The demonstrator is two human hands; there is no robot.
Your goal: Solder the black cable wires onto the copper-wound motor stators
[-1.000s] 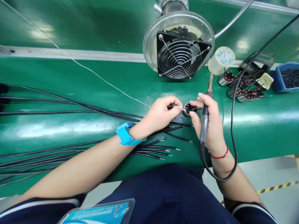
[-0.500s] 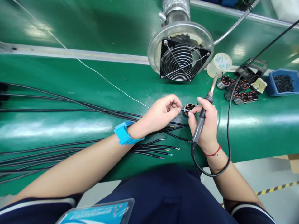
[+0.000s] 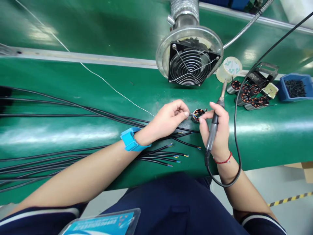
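Your left hand (image 3: 168,119) pinches a cable (image 3: 191,114); hold its wires (image 3: 195,115) steady at the coil (image 3: 200,112). Your right hand (image 3: 220,140) grips the iron (image 3: 212,131); let its tip (image 3: 223,89) point away.

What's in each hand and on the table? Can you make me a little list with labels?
Left hand: pinching a black cable with coloured wires poking out
Right hand: holding a soldering iron
Between hands: motor stator
Worn: blue wristband, red bracelet
Beyond hands: fan with wire guard
Far right: blue bin of small black pieces
Table: green, shiny
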